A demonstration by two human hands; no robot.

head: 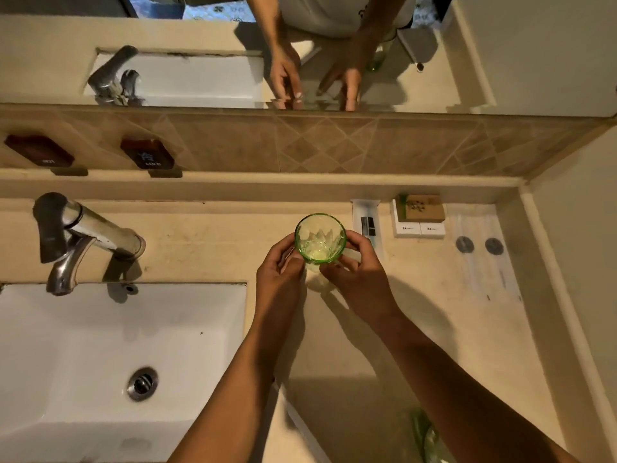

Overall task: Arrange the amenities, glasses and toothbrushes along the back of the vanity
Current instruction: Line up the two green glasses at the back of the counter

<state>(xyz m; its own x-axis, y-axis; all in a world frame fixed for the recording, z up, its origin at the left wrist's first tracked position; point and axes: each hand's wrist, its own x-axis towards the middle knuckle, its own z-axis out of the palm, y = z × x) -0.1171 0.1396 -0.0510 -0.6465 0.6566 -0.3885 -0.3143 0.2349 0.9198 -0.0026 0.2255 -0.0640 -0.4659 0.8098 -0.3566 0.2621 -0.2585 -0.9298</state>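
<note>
Green glass (pixel 320 238) being cupped upright by left hand (pixel 279 273) and right hand (pixel 358 275), steadying it for placing beside toothbrush box (pixel 367 222).

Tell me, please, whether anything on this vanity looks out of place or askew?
Mostly tidy. One thing stands out: a second green glass sits at the counter's front edge, far from the boxes along the back. Both hands, left hand and right hand, hold the other green glass upright.

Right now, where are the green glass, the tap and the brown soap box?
green glass (pixel 320 238): head view, on its inner wall.
tap (pixel 100 232): head view, on its spout.
brown soap box (pixel 424 208): head view, on its top face.
</note>
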